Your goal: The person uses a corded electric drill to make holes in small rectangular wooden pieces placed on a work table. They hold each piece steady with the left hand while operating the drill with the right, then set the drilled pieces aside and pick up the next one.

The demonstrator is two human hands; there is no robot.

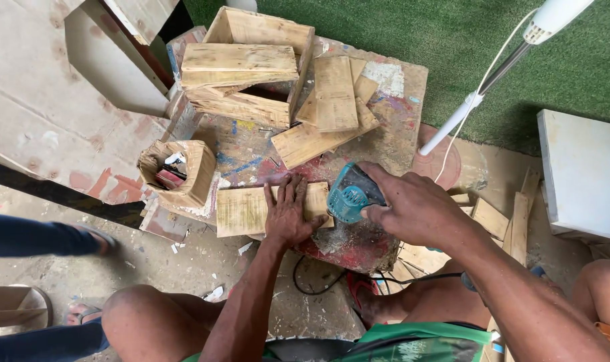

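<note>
My left hand (289, 211) presses flat on a pale wooden board (241, 209) lying at the near edge of a paint-stained work board (385, 144). My right hand (412, 208) grips a teal electric sander (348, 194), which rests against the right end of that wooden board. The sander's black cord (311, 288) loops down onto the floor below the work board.
Several cut wooden pieces (328, 110) and a stacked open wooden box (251, 67) lie further back. A small wooden container (181, 171) sits left. A white fan pole (479, 94) stands right, near a white cabinet (583, 174). Another person's legs (43, 238) are at left.
</note>
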